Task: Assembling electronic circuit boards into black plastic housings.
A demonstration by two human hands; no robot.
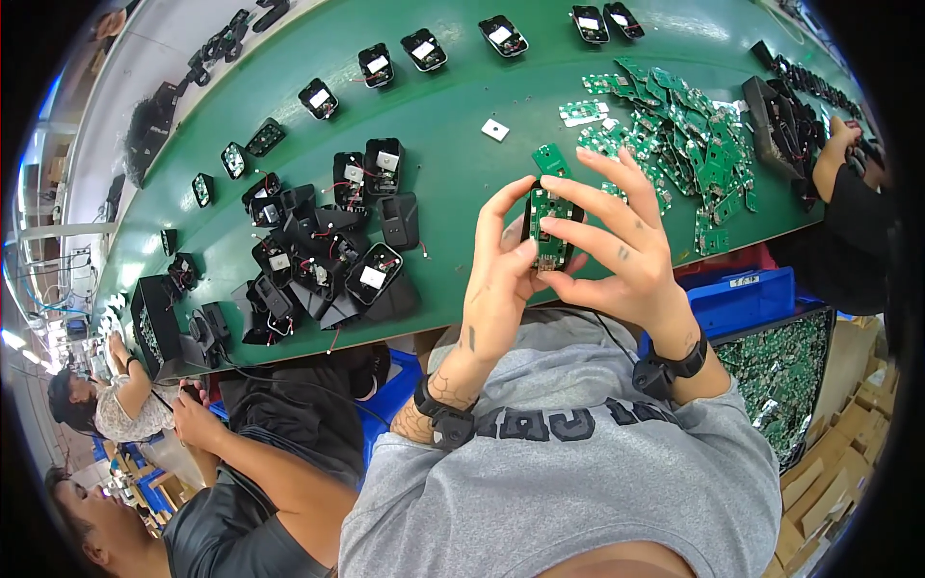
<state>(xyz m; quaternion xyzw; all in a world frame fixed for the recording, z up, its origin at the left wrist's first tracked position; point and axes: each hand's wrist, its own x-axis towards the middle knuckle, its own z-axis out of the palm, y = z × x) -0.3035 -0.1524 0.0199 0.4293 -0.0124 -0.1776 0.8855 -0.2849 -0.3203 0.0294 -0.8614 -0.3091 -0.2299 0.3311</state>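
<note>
In the head view, both hands meet right of centre in the frame over a black case (529, 222) with a green board (549, 245) set in its face. The left hand (501, 275) grasps the case from its left side, index finger curled to the upper end and thumb along the near edge. The right hand (638, 252) has its fingers fanned, two fingertips on the board and the thumb bent in at its lower end; whether they grip or only press, I cannot tell. Both wrists wear black straps.

Just above the case lies a loose board (550, 160) on the green table (438, 120). A heap of boards (699, 144) spreads at upper right; a pile of black cases (313, 275) sits left of centre. A white square piece (495, 130) lies at upper centre, below a spaced row of cases (423, 50). A blue bin (747, 301) stands at right, beside a tray of boards (779, 380). Two co-workers sit at lower left; another's hand (846, 130) shows at the right edge.
</note>
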